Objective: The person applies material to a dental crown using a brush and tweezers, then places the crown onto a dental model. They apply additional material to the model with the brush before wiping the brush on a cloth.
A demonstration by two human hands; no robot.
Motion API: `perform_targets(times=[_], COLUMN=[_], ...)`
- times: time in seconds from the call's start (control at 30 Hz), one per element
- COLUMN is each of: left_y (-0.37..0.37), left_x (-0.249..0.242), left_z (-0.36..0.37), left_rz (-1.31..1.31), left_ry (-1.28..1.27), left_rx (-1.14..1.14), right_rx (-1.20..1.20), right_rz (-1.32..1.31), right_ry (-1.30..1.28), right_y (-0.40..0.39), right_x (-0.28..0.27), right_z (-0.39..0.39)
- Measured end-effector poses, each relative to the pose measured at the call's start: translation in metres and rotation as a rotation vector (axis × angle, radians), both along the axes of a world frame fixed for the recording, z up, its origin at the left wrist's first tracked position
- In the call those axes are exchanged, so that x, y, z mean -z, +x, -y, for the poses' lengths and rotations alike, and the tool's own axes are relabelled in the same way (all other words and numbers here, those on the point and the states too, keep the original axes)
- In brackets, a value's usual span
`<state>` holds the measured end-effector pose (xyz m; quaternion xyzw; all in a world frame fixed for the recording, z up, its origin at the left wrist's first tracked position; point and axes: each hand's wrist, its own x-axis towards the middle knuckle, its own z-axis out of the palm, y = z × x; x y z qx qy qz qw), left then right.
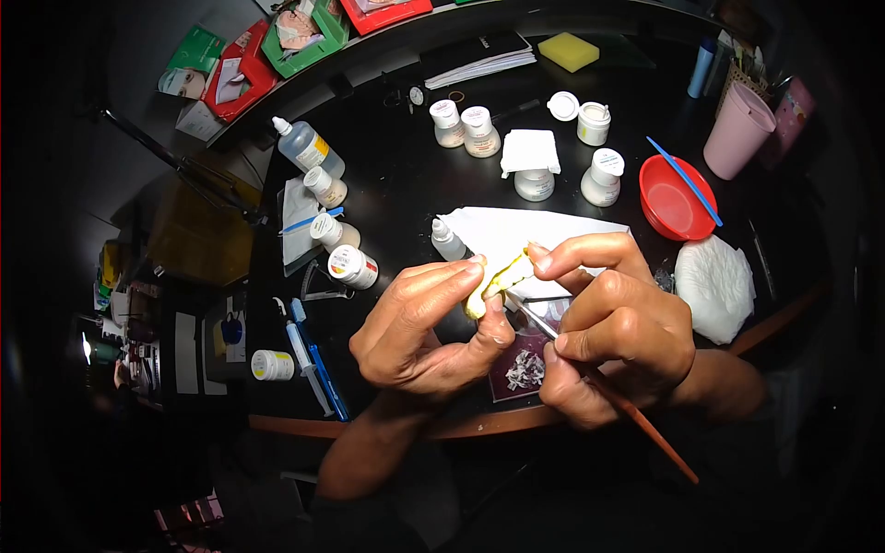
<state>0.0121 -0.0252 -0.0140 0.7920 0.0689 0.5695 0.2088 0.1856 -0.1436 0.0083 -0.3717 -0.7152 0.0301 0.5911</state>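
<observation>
A small curved white and yellowish-green piece (502,278) is pinched between the thumb and fingers of my left hand (424,324). My right hand (622,323) holds a thin tool with a reddish-brown handle (645,431). Its metal part (537,318) points up and left, close to the piece, and my right fingertips touch the piece's upper right end. Whether the tool's tip touches the piece is too small to tell. Beneath my hands lie a white sheet (576,230) and a dark red tray (502,382) with white shavings (525,370).
Several jars and bottles (353,266) stand on the left, others (602,177) at the back. On the right are a red bowl (673,203) with a blue stick across it, a white cloth pad (714,288) and a pink cup (737,131). A syringe (306,359) lies left.
</observation>
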Motion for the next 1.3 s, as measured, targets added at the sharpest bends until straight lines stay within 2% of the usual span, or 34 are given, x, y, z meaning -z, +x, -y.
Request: perform_targets(times=[0.7,0.8,0.9,1.0,1.3], left_y=[-0.001,0.0,0.001,0.0,0.001], left_x=[-0.002,-0.002,0.004,0.006,0.003], left_z=[0.001,0.003,0.005,0.005,0.005], left_rz=[-0.03,-0.01,0.037,0.063,0.047], left_ry=[0.081,-0.03,-0.429,-0.657,-0.678], left_rx=[-0.025,0.0,0.12,0.205,0.223], right_rx=[0.018,0.005,-0.002,0.008,0.145], right_rz=[0.009,0.012,0.004,-0.004,0.015], right_ry=[0.005,-0.015,-0.015,0.003,0.091], right_y=[-0.003,0.001,0.003,0.003,-0.005], right_x=[0.004,0.0,-0.001,0.0,0.0], right_z=[0.0,0.002,0.0,-0.004,-0.012])
